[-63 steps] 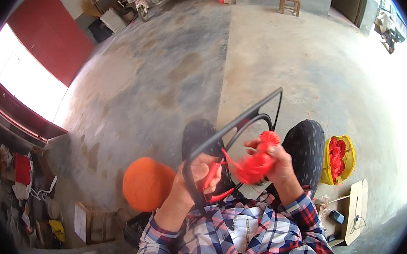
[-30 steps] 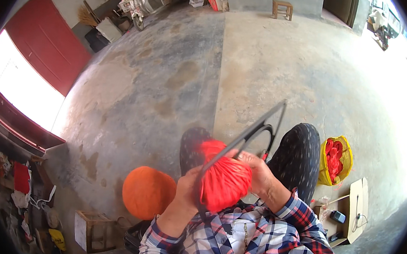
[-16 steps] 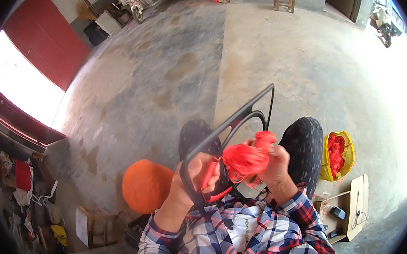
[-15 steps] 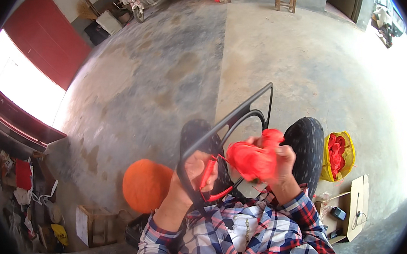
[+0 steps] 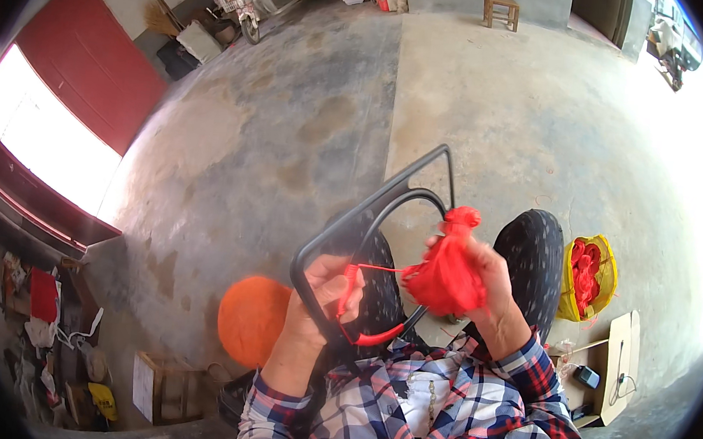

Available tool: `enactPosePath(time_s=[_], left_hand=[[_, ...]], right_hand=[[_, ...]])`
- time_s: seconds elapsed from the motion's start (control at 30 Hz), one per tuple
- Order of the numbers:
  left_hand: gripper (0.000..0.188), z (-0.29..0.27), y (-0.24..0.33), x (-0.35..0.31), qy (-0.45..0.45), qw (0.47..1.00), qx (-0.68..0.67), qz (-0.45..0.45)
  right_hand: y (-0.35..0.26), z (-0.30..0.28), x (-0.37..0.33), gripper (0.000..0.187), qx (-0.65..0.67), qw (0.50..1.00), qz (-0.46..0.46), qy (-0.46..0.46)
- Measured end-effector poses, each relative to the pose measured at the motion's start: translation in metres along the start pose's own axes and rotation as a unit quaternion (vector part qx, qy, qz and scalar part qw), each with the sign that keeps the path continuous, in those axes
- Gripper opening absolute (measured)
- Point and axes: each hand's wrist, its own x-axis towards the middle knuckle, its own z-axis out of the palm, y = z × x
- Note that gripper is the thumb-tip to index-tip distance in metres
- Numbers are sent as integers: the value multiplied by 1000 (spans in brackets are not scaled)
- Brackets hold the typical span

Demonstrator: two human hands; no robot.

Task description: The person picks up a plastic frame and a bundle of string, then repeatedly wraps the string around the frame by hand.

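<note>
My left hand [image 5: 323, 291] is closed on a black frame [image 5: 366, 211] with a curved inner ring, at a part wrapped in red cord. More red wrapping [image 5: 379, 335] covers the ring's lower curve. Closed around a thick bundle of red cord [image 5: 448, 278], my right hand [image 5: 491, 280] is beside the frame's right side. A single red strand runs nearly straight from the wrapping at my left hand across to the bundle. The frame stands tilted above my lap, its upper corner pointing away from me.
Right of my knee sits a yellow bag [image 5: 614, 277] with red cord bundles [image 5: 585, 275] inside. Nearer is an open cardboard box [image 5: 622, 365]. An orange round seat [image 5: 251, 319] is at my left. Clutter lines the lower left; a wooden stool [image 5: 501, 10] stands far off.
The frame and my left hand have shifted slightly left. The red bundle hangs more upright in my right hand, and the strand between the hands has straightened.
</note>
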Motion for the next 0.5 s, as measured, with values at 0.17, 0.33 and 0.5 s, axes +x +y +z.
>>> enactPosePath(time_s=[0.17,0.33,0.5], left_hand=[[41,13,-11,0,-30,997,-71,10],[36,48,-27,3,70,997,31,13],[35,34,-18,-4,28,991,-118,-48]], right_hand=[[-4,30,-16,47,-277,928,1,-247],[10,43,0,22,-487,847,-195,-85],[22,2,13,27,-89,982,25,-164]])
